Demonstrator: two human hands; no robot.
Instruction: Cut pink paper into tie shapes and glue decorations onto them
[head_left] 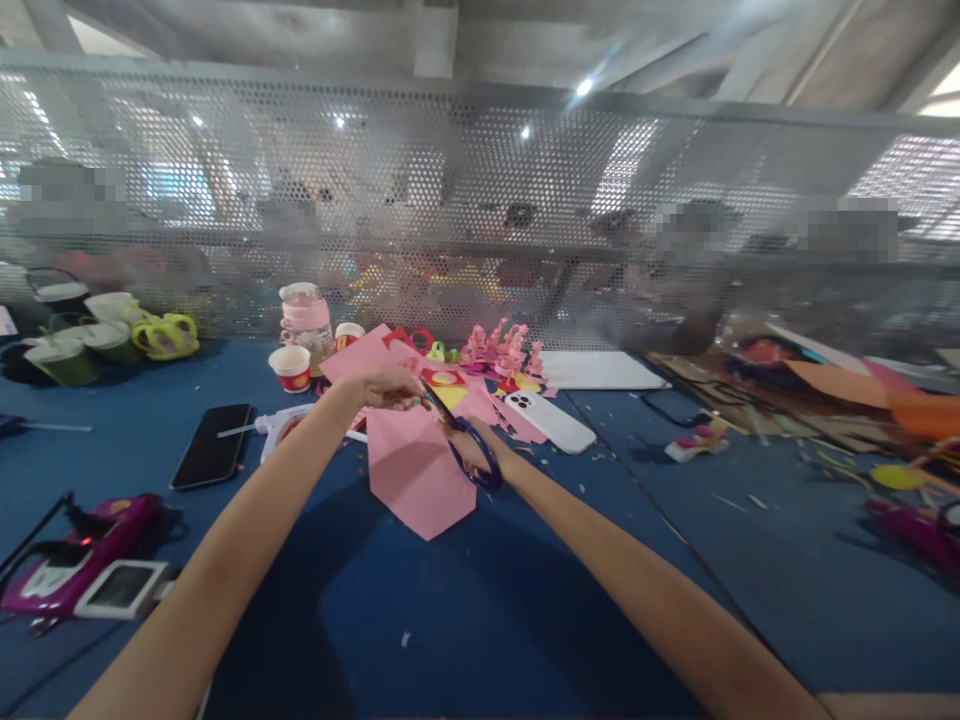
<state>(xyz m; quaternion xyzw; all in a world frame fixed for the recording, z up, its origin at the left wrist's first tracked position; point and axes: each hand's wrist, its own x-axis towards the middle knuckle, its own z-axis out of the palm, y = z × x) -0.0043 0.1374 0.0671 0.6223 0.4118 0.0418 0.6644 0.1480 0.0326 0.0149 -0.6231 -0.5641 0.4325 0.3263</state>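
Note:
My left hand [382, 385] grips the upper edge of a pink paper sheet [416, 465] and holds it up above the blue table [465, 610]. My right hand [469, 450] has its fingers through the blue handles of a pair of scissors [457, 430]. The scissor blades point up and left toward my left hand, at the paper's top edge. Most of the right hand is hidden behind the handles.
A black phone [212, 458], a glue gun [281, 425], a red paper cup [291, 367] and a pink jar [306, 318] lie left of the paper. A white phone [551, 420], pink paper flowers [504, 350] and paper scraps lie behind. A perforated metal screen [480, 200] closes the table's back.

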